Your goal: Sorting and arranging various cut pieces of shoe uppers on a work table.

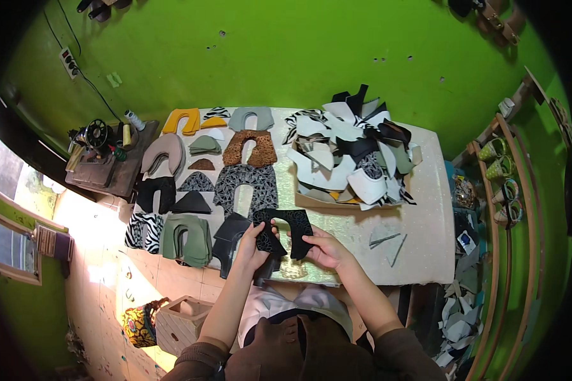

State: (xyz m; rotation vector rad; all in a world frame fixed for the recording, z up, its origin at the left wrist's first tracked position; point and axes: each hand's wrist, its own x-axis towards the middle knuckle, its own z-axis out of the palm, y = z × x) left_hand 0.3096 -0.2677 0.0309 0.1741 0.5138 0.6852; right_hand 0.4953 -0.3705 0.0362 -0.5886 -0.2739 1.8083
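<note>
A black, swirl-patterned U-shaped cut piece (301, 230), like a shoe upper, is held up over the table's front edge, its curve away from me. My left hand (252, 247) pinches its left leg, and my right hand (326, 248) has hold of the right leg. Just left of my left hand lie plain black cut pieces (229, 231), partly hidden by that hand. Beyond the held piece is a stack of grey-and-black patterned U-shaped pieces (266, 182). Stacked green U-shaped pieces (200, 240) lie further left, beside zebra-striped ones (135, 232).
A heaped box of mixed offcuts (346, 196) stands at the table's back right, with thin strips (388, 240) nearer me. To the left is a sewing machine (97, 143); to the right, a wooden rack (519, 254) with sandals. A wooden stool (179, 320) stands on the floor.
</note>
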